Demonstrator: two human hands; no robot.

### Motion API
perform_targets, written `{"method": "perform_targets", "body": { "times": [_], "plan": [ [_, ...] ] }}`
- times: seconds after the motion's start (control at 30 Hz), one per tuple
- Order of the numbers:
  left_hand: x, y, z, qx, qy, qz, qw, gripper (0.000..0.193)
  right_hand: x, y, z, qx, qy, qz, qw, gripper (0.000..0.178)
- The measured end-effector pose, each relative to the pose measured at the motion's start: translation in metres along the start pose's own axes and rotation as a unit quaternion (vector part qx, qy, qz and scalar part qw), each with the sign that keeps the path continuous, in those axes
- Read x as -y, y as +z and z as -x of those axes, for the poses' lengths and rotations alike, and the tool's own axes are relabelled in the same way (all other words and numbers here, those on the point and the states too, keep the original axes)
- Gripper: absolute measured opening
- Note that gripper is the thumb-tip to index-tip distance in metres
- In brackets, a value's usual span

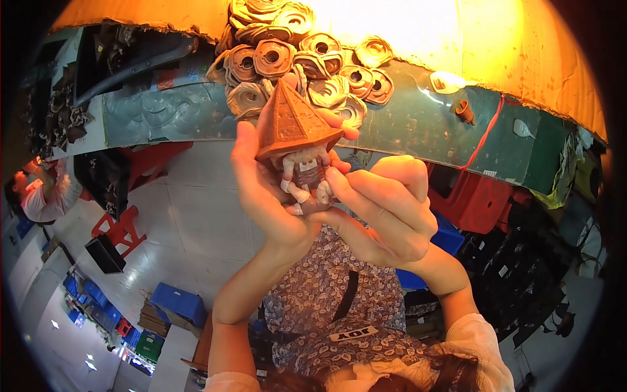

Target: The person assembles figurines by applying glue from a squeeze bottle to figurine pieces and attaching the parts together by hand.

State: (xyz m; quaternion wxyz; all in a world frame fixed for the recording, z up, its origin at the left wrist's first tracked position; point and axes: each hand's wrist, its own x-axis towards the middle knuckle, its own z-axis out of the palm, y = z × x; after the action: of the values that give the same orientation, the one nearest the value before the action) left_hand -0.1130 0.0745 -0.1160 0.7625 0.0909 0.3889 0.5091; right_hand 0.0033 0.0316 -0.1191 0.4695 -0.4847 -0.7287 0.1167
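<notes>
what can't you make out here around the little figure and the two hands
Head view only:
- Figure: its lower part and back are covered by the left hand and right hand.
- Pile of brown ring-shaped pieces: its top washes out in lamp glare.
- Person at the left rim: small, bent by the fisheye; what they handle is unreadable.

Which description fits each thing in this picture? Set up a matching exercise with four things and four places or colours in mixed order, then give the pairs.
Things:
1. figurine with a conical brown hat
2. pile of round brown moulded pieces
3. blue crate
4. red stool

Descriptions:
A. on the pale floor, lower left
B. held between the left hand and the right hand
C. heaped on the green worktop
D. on the floor, left of the hands

Pairs: 1-B, 2-C, 3-A, 4-D
</notes>
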Motion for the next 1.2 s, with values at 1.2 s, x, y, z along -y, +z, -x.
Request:
{"method": "perform_targets", "body": {
  "times": [1.2],
  "plan": [
    [-0.019, -0.044, 0.035, 0.045, -0.022, 0.191, 0.98, 0.057, 0.012, 0.018, 0.003, -0.083, 0.416, -0.425, 0.8, 0.024]
  ]
}}
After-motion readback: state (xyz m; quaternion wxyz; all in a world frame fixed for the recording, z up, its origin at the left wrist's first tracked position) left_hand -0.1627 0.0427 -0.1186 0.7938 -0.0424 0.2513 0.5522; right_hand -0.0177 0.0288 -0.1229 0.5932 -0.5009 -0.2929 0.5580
